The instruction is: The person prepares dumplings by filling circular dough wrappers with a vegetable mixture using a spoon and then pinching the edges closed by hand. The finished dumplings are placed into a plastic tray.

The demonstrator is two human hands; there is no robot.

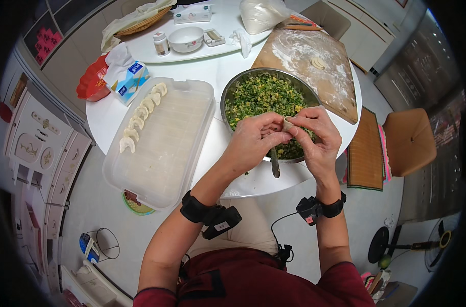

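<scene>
My left hand [256, 140] and my right hand [318, 134] pinch a small dough dumpling [287, 123] between their fingertips, above the near side of a metal bowl [228, 86]. Chopped green and yellow filling [267, 94] lies in the bowl. The handle of a metal spoon [275, 165] sticks out over the bowl's near rim. To the left, a row of several folded dumplings [139, 112] lies along the left side of a translucent plastic tray [167, 153]. A few round dough wrappers [317, 63] rest on the floured wooden board [344, 88] behind the bowl at the right.
A red scalloped bowl [93, 82] and a tissue pack [127, 82] stand behind the tray. Farther back are a white bowl [186, 39], a bottle [161, 44], a flour bag [261, 15] and a wicker basket [144, 25]. The plastic tray overhangs the table's near-left edge. A brown chair [411, 142] stands right.
</scene>
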